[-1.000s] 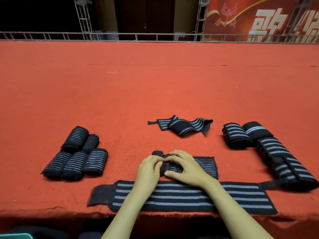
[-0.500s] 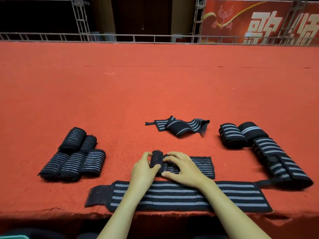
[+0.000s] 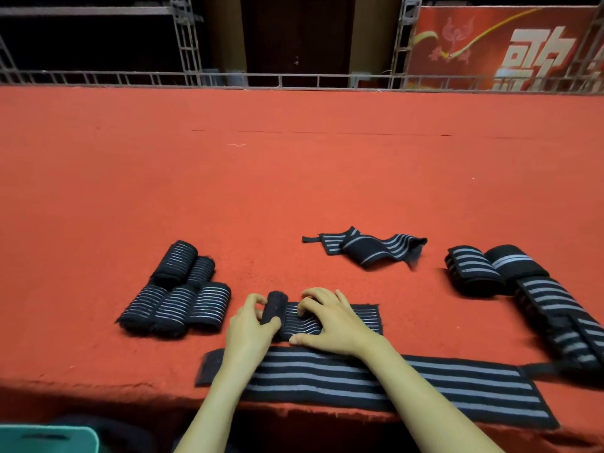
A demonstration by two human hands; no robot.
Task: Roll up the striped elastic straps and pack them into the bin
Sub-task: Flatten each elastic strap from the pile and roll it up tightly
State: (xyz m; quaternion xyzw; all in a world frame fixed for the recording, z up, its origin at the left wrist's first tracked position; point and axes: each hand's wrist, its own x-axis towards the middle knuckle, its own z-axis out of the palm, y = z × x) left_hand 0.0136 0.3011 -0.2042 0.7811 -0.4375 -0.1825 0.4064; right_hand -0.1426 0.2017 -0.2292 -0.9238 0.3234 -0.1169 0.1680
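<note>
A person works at a red-carpeted desk [image 3: 294, 178], rolling a thin-striped strap [image 3: 354, 317] that lies flat near the front edge. The left hand [image 3: 250, 326] has its grip closed round the rolled end [image 3: 274, 305] of the strap, with fingers behind the roll and the thumb in front. The right hand [image 3: 331, 322] arches over the flat part just beside the roll. Its grip is narrow, with bent fingertips pressing the fabric and the thumb at the strap's near edge.

A long wide-striped strap [image 3: 408, 385] lies unrolled between the person and the strap in hand, along the desk's front edge and under both forearms. To the left sit five rolled straps [image 3: 178, 297] packed together, three in front and two behind. Beyond the hands, a crumpled strap [image 3: 367, 248] lies loose and twisted. At the right, a cluster of wide-striped bundles [image 3: 475, 269] rests on the carpet, one long bundle [image 3: 559, 322] running toward the front edge.

The corner of a teal bin [image 3: 45, 439] shows at lower left, below the desk's edge and well apart from the straps. Metal trussing [image 3: 186, 44] and a red banner [image 3: 496, 47] with white characters stand behind the desk.
</note>
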